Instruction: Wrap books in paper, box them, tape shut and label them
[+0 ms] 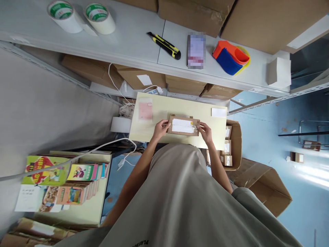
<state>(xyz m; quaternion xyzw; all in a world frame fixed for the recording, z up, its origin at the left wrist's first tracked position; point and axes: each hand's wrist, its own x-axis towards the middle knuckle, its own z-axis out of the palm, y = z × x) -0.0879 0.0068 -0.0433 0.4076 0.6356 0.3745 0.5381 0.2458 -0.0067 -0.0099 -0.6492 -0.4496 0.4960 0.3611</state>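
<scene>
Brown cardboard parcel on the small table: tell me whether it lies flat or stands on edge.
Flat. The brown cardboard parcel lies on the pale table, white labels facing up, left hand and right hand at its ends.

Both bare forearms are reaching forward and down, elbows bent and angling inward so the hands are coming close together in front of the body. The left hand (pixel 160 129) is lying palm down, its fingers (pixel 166 122) curling lightly at the tips. The right hand (pixel 206 132) is mirroring it, fingers (pixel 200 125) pinching inward toward the left.
</scene>
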